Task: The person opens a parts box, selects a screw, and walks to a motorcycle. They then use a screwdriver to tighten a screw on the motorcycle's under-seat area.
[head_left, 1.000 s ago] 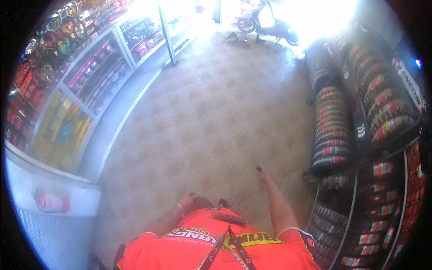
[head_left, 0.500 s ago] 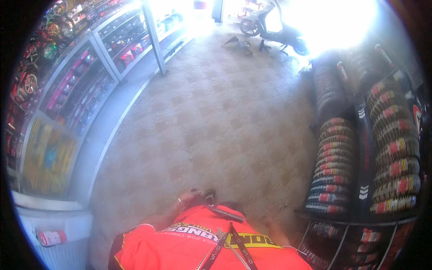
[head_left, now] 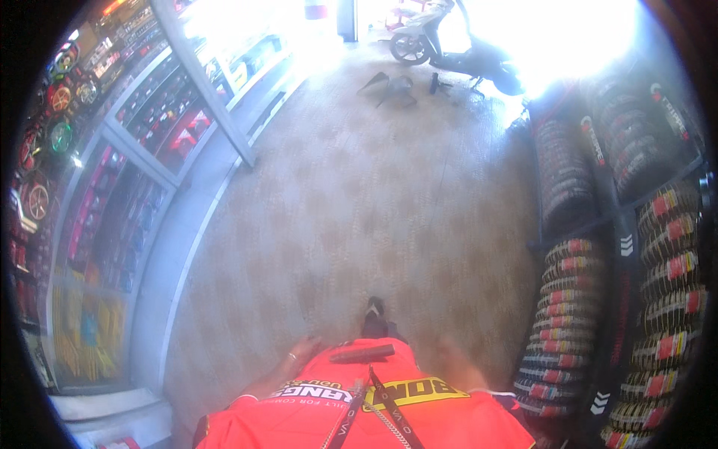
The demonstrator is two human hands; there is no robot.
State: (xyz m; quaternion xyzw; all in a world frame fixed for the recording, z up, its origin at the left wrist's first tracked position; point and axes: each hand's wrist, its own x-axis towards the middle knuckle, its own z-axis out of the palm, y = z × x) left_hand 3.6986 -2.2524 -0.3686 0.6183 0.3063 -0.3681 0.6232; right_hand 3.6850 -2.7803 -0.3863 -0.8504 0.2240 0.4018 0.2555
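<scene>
My left hand [head_left: 305,346] hangs low beside my red shirt [head_left: 299,408], with a light band at the wrist. No object shows in it, and its fingers are too blurred to make out. On the other side, my right arm [head_left: 465,370] hangs down as a faint blur, and its fingers cannot be made out. A lanyard [head_left: 385,404] runs down my shirt, and a dark flat piece [head_left: 363,353] lies crosswise below it. One dark shoe [head_left: 375,305] of mine is out in front on the floor.
A patterned tile floor [head_left: 351,224] stretches ahead. Glass display cases [head_left: 112,217] line the left, and racks of stacked tyres [head_left: 565,322] the right. Farther on, a scooter [head_left: 449,52] stands near a bright doorway, with loose dark panels [head_left: 393,88] on the floor before it.
My view has moved forward; the tyre racks and display cases have shifted down the picture. My left hand sits lower and farther left, and my shoe now shows stretched ahead.
</scene>
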